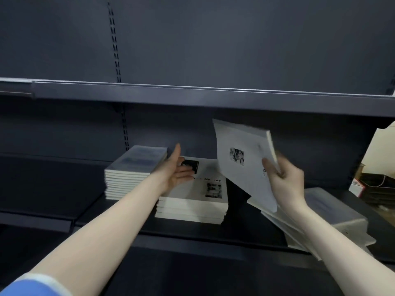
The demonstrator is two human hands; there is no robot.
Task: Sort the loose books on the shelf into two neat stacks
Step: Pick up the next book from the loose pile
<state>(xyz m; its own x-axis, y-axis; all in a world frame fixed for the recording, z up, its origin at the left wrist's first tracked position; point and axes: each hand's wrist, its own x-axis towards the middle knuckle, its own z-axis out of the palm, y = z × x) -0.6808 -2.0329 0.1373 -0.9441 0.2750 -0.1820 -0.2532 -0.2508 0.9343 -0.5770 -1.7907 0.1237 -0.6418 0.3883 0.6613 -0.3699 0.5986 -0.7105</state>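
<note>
Two stacks of books stand on the dark shelf [192,236]: a taller stack with a bluish cover [132,174] on the left and a lower white stack [192,206] beside it on the right. My right hand [284,180] grips a white book [241,159] by its lower right edge, tilted in the air above the shelf. My left hand [177,171] hovers open, palm up, over the white stack's top cover. Several loose books [320,218] lie spread at the right, partly behind my right forearm.
An upper shelf board [192,97] runs across just above the books. At the far right, beyond the shelving, are a cream panel [380,150] and dark boxes [374,189]. The shelf's left part [53,189] is bare dark metal.
</note>
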